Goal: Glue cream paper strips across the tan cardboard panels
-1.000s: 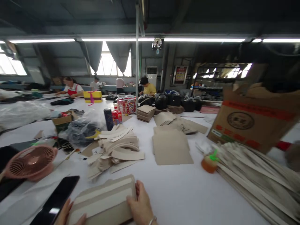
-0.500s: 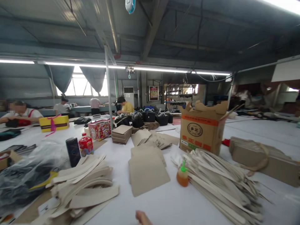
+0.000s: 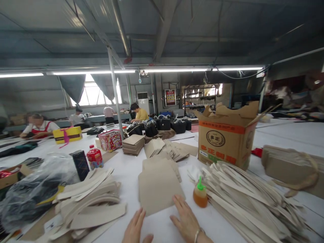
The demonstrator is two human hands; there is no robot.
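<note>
A beige, roughly square board [image 3: 159, 185] lies flat in front of me, on top of other boards of the same colour. My right hand [image 3: 186, 217] is open, its fingertips at the board's lower right corner; a bracelet circles the wrist. Below the board's lower left corner, my left hand [image 3: 135, 226] is open with its fingers stretched forward and holds nothing. Right of the board stands a small squeeze bottle [image 3: 200, 196] with a green nozzle and amber liquid. Long beige strips [image 3: 243, 195] lie in a loose heap beyond it, and curved beige pieces [image 3: 93, 202] are piled on the left.
A printed carton [image 3: 222, 141] stands at the back right, before stacked grey-brown panels [image 3: 283, 165]. Stacked boards [image 3: 133, 144], a red bottle [image 3: 95, 157], a dark box [image 3: 80, 165] and plastic wrapping [image 3: 37, 185] occupy the left. Several people work farther back.
Both hands have come into view at the bottom, reaching toward the board; only a finger showed before. The right fingertips now meet the board's corner. The camera view has shifted slightly.
</note>
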